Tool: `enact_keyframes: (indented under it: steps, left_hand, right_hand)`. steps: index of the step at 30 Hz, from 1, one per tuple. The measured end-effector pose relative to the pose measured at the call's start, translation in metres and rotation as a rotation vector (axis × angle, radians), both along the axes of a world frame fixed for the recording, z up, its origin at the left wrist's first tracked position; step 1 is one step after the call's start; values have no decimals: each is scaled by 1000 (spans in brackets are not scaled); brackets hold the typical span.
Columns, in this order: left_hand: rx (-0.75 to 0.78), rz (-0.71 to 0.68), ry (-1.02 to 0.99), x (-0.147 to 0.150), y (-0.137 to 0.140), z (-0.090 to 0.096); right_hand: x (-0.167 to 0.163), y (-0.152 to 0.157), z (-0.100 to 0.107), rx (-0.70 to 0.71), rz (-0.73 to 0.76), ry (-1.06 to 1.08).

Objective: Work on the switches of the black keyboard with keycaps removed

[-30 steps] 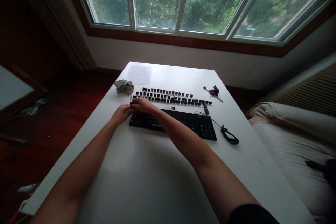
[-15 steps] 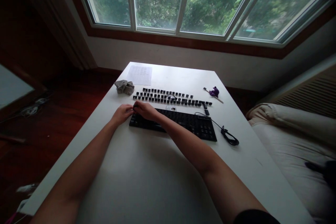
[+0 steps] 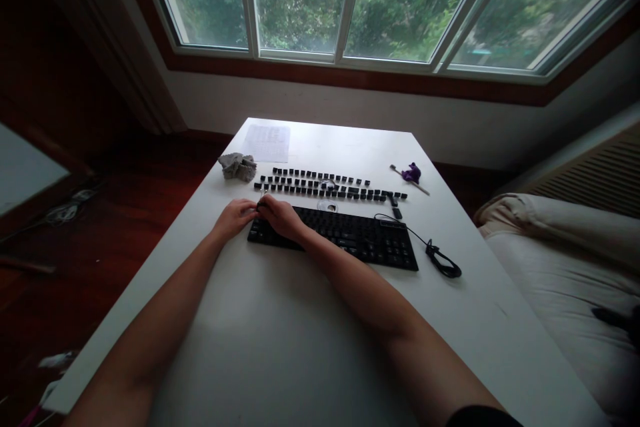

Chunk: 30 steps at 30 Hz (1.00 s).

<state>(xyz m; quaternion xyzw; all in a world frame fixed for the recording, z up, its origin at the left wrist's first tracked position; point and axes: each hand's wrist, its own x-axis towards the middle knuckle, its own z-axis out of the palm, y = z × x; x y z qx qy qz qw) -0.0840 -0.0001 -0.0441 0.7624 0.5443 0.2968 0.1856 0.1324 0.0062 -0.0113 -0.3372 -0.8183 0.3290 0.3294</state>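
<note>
A black keyboard (image 3: 345, 230) lies across the white table, with its left end under my hands. Over its far left corner, my right hand (image 3: 281, 217) has its thumb and fingers pinched together. A thin pale glint shows just above those fingertips, but what they grip is too small to make out. My left hand (image 3: 235, 217) comes in from the left with bent fingers closed at the same corner, their tips meeting the right hand's. Whatever lies between them is hidden. Loose black keycaps (image 3: 320, 192) stand in several rows just beyond the keyboard.
A crumpled grey cloth (image 3: 237, 167) sits at the left edge beside a printed sheet (image 3: 267, 143). Right of the keycaps lie a brush (image 3: 400, 172) and a purple lump (image 3: 413, 173). The coiled black cable (image 3: 444, 261) rests right of the keyboard. Small clear plastic pieces (image 3: 327, 205) lie behind it.
My right hand's fingertips have shifted slightly right at the keyboard's corner, and a thin pale glint now shows above them. My left hand stays beside it. The whole view has shifted a little.
</note>
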Motion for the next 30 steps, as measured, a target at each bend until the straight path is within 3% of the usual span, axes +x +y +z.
enact_keyframes:
  steps: [6,18,24,30]
  left_hand:
    - [23,11,33,1,0,-2]
    - [56,28,-8,14,-9,4]
    - [30,-88,-116,12,-17,21]
    - [-6,-254,18,5,-16,31]
  right_hand:
    - [-2,2,-2,-14,3,42]
    - [5,11,-11,-216,-49,281]
    - [7,11,-10,-276,-102,394]
    - [14,16,-6,-313,-174,463]
